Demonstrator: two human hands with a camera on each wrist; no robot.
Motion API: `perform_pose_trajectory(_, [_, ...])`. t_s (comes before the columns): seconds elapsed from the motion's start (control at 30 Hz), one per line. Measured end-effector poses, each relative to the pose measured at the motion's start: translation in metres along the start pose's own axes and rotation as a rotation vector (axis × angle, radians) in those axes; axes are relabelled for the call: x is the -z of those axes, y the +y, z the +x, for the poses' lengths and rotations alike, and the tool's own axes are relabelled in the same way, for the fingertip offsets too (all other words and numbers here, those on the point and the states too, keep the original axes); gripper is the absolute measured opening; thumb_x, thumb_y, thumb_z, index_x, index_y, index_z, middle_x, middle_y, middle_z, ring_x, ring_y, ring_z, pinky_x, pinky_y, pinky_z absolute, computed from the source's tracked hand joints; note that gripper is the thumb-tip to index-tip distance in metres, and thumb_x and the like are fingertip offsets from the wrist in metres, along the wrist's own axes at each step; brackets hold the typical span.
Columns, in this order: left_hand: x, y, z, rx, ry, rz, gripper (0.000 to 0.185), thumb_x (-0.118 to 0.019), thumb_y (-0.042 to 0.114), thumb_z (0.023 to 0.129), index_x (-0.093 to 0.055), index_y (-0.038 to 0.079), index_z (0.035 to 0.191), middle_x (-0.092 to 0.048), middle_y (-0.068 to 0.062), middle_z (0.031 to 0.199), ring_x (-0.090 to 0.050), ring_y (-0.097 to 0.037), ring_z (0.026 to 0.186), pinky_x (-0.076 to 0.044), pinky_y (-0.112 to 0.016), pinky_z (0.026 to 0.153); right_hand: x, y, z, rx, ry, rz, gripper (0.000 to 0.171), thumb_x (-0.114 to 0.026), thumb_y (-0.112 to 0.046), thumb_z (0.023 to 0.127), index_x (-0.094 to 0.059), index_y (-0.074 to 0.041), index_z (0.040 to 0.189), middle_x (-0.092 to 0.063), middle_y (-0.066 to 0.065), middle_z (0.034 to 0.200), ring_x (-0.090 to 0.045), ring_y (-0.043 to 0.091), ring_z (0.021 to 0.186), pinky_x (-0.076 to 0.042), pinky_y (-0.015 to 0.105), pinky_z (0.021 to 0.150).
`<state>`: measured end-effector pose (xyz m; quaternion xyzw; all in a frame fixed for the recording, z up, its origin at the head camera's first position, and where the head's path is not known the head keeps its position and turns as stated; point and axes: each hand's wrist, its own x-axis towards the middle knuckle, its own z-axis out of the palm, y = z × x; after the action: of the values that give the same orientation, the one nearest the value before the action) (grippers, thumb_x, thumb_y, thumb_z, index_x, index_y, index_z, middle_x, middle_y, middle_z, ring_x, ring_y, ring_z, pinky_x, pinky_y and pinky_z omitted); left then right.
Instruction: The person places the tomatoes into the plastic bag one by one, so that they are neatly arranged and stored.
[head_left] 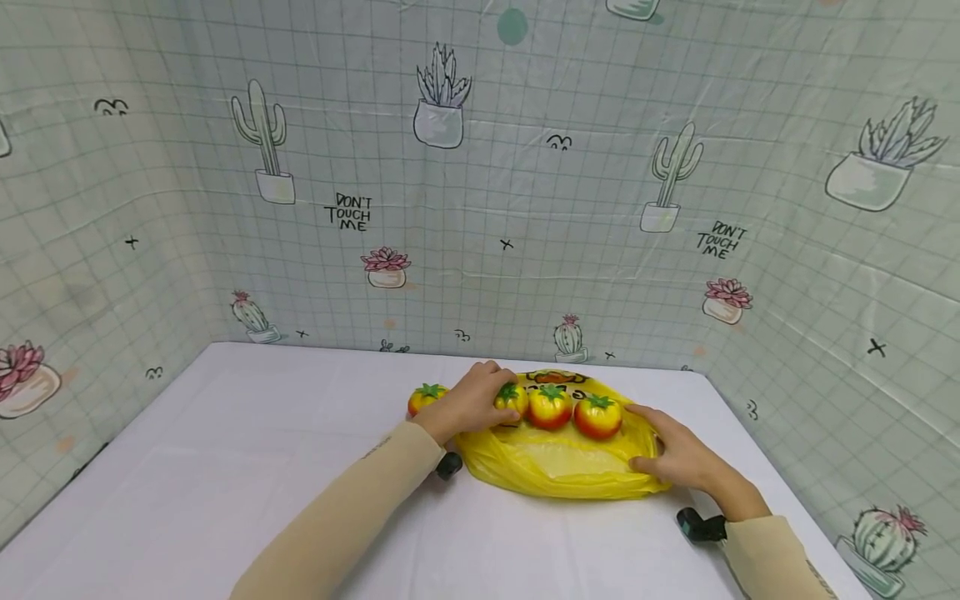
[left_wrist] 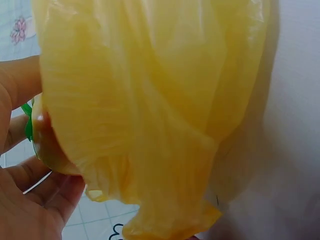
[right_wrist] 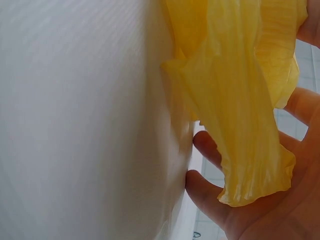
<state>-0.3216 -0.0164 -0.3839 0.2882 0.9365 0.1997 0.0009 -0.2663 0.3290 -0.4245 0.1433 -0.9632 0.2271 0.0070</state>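
Note:
A yellow plastic bag (head_left: 555, 475) lies on its side on the table, its printed face at the back. Two red-and-yellow toy tomatoes with green leafy tops, a middle one (head_left: 550, 408) and a right one (head_left: 597, 417), rest on it. My left hand (head_left: 474, 402) grips another toy tomato (head_left: 513, 402) beside them, thumb in front and fingers over the far side. One more tomato (head_left: 426, 400) sits behind my left wrist, partly hidden. My right hand (head_left: 678, 450) holds the bag's right side, its thumb and fingers spread around it; the bag's handle (right_wrist: 250, 165) hangs across the palm.
A white cloth covers the table (head_left: 225, 467). Behind and at both sides stands a checked curtain (head_left: 480, 208) printed with potted plants. Black wrist cameras sit below the left wrist and the right wrist.

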Motion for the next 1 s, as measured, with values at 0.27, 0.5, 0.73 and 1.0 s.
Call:
perform_pose_trajectory(0.27, [-0.003,0.0008,0.0028,0.017,-0.007,0.0,0.051,-0.07,0.039,0.086,-0.055,0.019,0.13,-0.05,-0.004,0.121,-0.042,-0.021,0.113,-0.04,-0.034,0.097,0.0017,-0.0016,0.0005,0.006,-0.002,-0.002,0.08,-0.074,-0.03,0.078,-0.035,-0.012,0.146,-0.038,0.019,0.146,-0.035,0.043,0.131,-0.027,0.065,0.102])
perform_pose_trajectory(0.5, [-0.0074,0.0002,0.0029,0.025,-0.037,0.009,0.051,-0.071,0.037,0.085,-0.056,0.018,0.13,-0.049,-0.004,0.119,-0.042,-0.02,0.111,-0.041,-0.033,0.096,0.0017,-0.0029,-0.0001,0.012,-0.001,-0.004,0.08,-0.074,-0.031,0.077,-0.036,-0.012,0.145,-0.038,0.021,0.145,-0.036,0.044,0.13,-0.027,0.065,0.101])
perform_pose_trajectory(0.73, [-0.009,-0.0005,0.0037,0.017,-0.031,0.021,0.052,-0.071,0.038,0.085,-0.056,0.017,0.13,-0.05,-0.005,0.119,-0.042,-0.021,0.11,-0.04,-0.033,0.096,0.0018,-0.003,-0.0005,0.016,0.001,-0.006,0.08,-0.074,-0.031,0.076,-0.037,-0.013,0.145,-0.039,0.02,0.144,-0.036,0.044,0.13,-0.027,0.065,0.102])
perform_pose_trajectory(1.0, [-0.0093,-0.0012,0.0054,0.02,-0.031,0.033,0.053,-0.071,0.039,0.085,-0.057,0.017,0.13,-0.05,-0.004,0.118,-0.043,-0.02,0.109,-0.041,-0.032,0.095,0.001,-0.002,-0.0002,0.013,0.002,-0.011,0.08,-0.074,-0.03,0.077,-0.036,-0.012,0.145,-0.039,0.02,0.145,-0.036,0.044,0.13,-0.027,0.065,0.102])
